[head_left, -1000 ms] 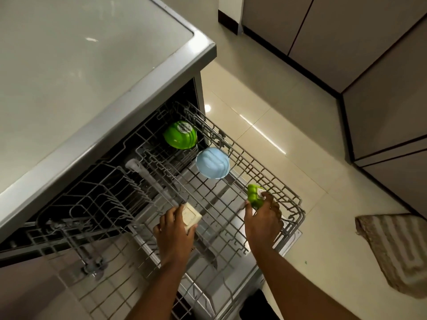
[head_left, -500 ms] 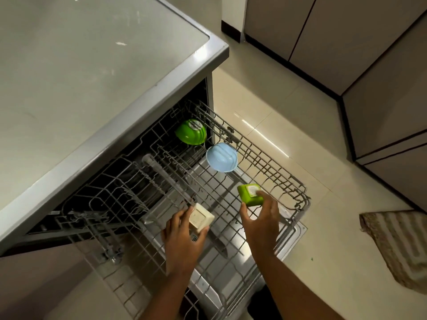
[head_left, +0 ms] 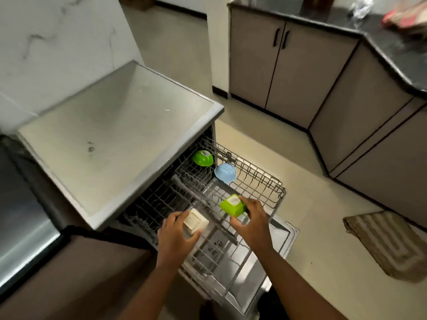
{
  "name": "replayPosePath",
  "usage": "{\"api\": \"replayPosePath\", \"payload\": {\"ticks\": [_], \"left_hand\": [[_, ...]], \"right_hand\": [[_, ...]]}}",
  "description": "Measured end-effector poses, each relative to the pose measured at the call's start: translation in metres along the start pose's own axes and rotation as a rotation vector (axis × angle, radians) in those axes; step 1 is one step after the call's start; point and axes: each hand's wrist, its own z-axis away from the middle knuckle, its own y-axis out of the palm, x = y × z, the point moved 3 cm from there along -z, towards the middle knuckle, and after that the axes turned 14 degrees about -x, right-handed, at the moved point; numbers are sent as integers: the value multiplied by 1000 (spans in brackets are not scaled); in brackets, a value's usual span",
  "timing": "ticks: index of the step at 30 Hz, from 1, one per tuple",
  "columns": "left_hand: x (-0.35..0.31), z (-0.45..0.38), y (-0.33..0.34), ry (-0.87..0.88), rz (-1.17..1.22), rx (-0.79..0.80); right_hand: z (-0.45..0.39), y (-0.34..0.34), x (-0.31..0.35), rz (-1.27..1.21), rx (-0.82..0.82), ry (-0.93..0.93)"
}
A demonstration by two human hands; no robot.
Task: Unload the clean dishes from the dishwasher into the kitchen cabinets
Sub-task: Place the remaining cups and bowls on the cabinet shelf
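While the grey countertop (head_left: 111, 135) is overhanging the open dishwasher, its pulled-out wire rack (head_left: 265, 188) is lying between the person and the closed cabinets (head_left: 288, 65) across the floor. A striped mat (head_left: 388, 243) is lying at right. Two upturned bowls, green bowl (head_left: 202, 158) and blue bowl (head_left: 225, 173), are sitting in the rack's far end. Above the rack, the right hand (head_left: 253, 221) is gripping a green square cup (head_left: 233, 205), and the left hand (head_left: 176, 234) is gripping a cream square cup (head_left: 195, 221).
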Motion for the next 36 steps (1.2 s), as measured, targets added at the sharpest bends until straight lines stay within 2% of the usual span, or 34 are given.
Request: {"api": "replayPosePath", "payload": {"ticks": [9,13,20,28,36], "left_hand": [[0,37,-156,4,80,-119],[5,54,-223,-65,50,-178],[25,109,-340,-201,1,-443],[72,164,-471,-324,-164,-555],[141,160,-610,-306,-244,-711]], "right_hand": [[41,-53,131,-132,27,-194],[51,-52,185,-198,120,-320],[78,-33,296,-368,296,-450],[133,-5,432,-550,379,-592],[161,50,576,-608,412,-721]]}}
